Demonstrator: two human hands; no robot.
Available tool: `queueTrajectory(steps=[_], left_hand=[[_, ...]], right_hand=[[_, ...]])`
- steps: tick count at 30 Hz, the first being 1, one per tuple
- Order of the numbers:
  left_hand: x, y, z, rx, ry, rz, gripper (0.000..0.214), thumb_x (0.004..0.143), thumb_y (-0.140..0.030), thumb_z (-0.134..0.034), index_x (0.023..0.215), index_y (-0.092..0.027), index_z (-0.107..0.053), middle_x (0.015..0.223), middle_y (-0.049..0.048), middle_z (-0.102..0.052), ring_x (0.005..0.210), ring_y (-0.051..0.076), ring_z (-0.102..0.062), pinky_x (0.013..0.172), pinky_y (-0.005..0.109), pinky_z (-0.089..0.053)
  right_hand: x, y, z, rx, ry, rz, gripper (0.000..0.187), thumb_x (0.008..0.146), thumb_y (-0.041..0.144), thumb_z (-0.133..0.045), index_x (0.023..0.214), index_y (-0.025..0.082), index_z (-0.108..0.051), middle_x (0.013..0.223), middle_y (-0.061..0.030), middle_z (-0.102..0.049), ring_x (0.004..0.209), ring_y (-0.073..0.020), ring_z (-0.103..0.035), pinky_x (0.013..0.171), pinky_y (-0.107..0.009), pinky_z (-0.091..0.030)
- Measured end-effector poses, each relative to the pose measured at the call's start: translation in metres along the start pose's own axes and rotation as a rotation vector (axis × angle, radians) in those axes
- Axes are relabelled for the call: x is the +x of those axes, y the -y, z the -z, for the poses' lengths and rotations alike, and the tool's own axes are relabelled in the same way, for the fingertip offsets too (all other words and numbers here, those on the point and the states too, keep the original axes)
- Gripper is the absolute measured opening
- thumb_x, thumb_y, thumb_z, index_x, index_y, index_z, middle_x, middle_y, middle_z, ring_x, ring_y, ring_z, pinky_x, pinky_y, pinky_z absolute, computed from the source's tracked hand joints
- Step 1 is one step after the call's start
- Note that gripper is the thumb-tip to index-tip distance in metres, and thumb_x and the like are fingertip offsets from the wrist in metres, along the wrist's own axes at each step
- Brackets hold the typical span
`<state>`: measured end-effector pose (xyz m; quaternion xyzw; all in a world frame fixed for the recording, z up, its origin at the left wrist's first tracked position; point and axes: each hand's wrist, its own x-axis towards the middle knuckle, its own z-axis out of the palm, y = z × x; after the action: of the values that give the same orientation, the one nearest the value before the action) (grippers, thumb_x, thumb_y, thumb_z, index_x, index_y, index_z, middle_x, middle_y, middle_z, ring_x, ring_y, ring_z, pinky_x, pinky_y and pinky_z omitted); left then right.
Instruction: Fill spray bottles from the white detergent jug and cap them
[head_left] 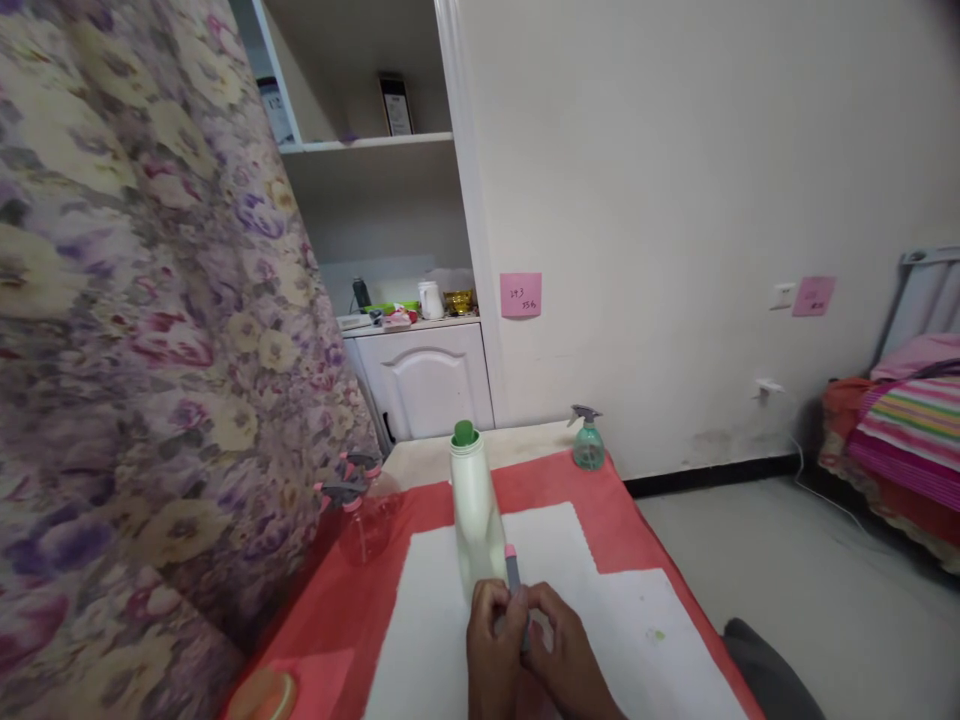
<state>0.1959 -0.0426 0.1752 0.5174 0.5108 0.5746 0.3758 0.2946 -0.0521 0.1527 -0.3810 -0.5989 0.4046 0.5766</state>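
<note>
On the red cloth (341, 630), left, stand spray bottles (364, 530); mid-cloth, a pale bottle (475, 500) just beyond the left hand (495, 635), which grips a grey stick (513, 572) with the right hand (561, 640); far right, a green sprayer (589, 447).

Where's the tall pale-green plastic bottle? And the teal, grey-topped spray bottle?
Tall pale-green plastic bottle (478, 515): head view, on its body.
Teal, grey-topped spray bottle (589, 450): head view, on its rounded body.
</note>
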Motion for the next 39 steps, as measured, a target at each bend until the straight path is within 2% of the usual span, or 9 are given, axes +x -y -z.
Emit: queueTrajectory(steps=[4,7,10,16,22,26,28,35,39], left_hand=[[-0.001,0.001,0.001,-0.045,0.023,0.027,0.049,0.069,-0.069,-0.065,0.063,-0.023,-0.050,0.062,-0.0038,-0.052,0.061,0.016,-0.052,0.060,0.028,-0.045],[0.000,0.005,0.003,-0.025,0.022,0.011,0.047,0.071,-0.067,-0.065,0.064,-0.023,-0.049,0.064,-0.0036,-0.052,0.063,0.017,-0.052,0.061,0.028,-0.046],[0.000,0.008,0.002,-0.016,0.016,-0.002,0.044,0.075,-0.063,-0.064,0.066,-0.023,-0.049,0.065,-0.0037,-0.052,0.063,0.017,-0.052,0.060,0.028,-0.046],[-0.001,0.008,0.002,0.004,0.037,-0.011,0.041,0.075,-0.061,-0.064,0.066,-0.023,-0.050,0.065,-0.0025,-0.055,0.065,0.018,-0.055,0.063,0.029,-0.047],[-0.002,0.005,0.002,0.006,0.016,-0.028,0.039,0.075,-0.058,-0.066,0.066,-0.023,-0.052,0.066,-0.0022,-0.056,0.065,0.018,-0.055,0.063,0.029,-0.048],[-0.001,0.000,-0.001,-0.018,0.037,-0.004,0.039,0.074,-0.057,-0.067,0.065,-0.022,-0.053,0.064,-0.0027,-0.056,0.063,0.018,-0.056,0.061,0.029,-0.048],[-0.001,-0.003,0.000,-0.027,0.037,0.015,0.040,0.072,-0.058,-0.068,0.064,-0.022,-0.054,0.062,-0.0030,-0.056,0.060,0.017,-0.054,0.059,0.028,-0.047],[-0.002,-0.008,0.004,-0.043,0.031,0.045,0.046,0.070,-0.065,-0.068,0.063,-0.021,-0.056,0.058,-0.0036,-0.055,0.058,0.016,-0.052,0.056,0.026,-0.043],[-0.003,-0.012,0.005,-0.031,0.050,0.085,0.044,0.075,-0.064,-0.063,0.065,-0.022,-0.055,0.060,-0.0045,-0.053,0.060,0.016,-0.051,0.057,0.025,-0.043]], right_hand=[[0.000,-0.003,-0.003,-0.021,-0.099,-0.064,0.029,0.087,0.050,-0.057,0.084,0.021,-0.062,0.079,-0.0021,-0.065,0.078,-0.0216,-0.063,0.076,-0.033,-0.052],[0.000,0.003,-0.001,0.063,-0.014,-0.030,0.029,0.087,0.049,-0.058,0.092,0.021,-0.065,0.092,-0.0047,-0.067,0.088,-0.0230,-0.064,0.081,-0.034,-0.052],[0.001,0.007,0.004,0.115,0.065,-0.018,0.030,0.089,0.049,-0.056,0.092,0.021,-0.065,0.090,-0.0045,-0.068,0.089,-0.0233,-0.065,0.082,-0.034,-0.052],[0.000,-0.003,-0.007,0.048,-0.130,-0.072,0.034,0.085,0.055,-0.058,0.085,0.020,-0.059,0.078,-0.0028,-0.066,0.076,-0.0224,-0.064,0.072,-0.033,-0.053],[0.000,0.000,-0.004,0.096,-0.023,-0.003,0.032,0.088,0.052,-0.056,0.090,0.022,-0.064,0.087,-0.0047,-0.069,0.085,-0.0240,-0.066,0.079,-0.035,-0.053],[0.001,0.002,-0.001,0.015,-0.119,-0.065,0.022,0.084,0.043,-0.064,0.084,0.021,-0.061,0.082,-0.0035,-0.068,0.081,-0.0237,-0.066,0.078,-0.035,-0.054],[0.001,0.002,-0.003,0.021,-0.138,-0.060,0.021,0.080,0.039,-0.068,0.088,0.021,-0.061,0.086,-0.0036,-0.068,0.084,-0.0239,-0.066,0.079,-0.035,-0.054],[-0.005,0.005,0.001,0.060,0.016,0.042,0.026,0.094,0.043,-0.050,0.101,0.022,-0.065,0.098,-0.0061,-0.068,0.092,-0.0223,-0.064,0.084,-0.034,-0.051],[-0.004,0.003,0.004,0.037,0.007,0.022,0.024,0.092,0.043,-0.055,0.094,0.022,-0.066,0.093,-0.0047,-0.066,0.089,-0.0217,-0.064,0.083,-0.033,-0.051]])
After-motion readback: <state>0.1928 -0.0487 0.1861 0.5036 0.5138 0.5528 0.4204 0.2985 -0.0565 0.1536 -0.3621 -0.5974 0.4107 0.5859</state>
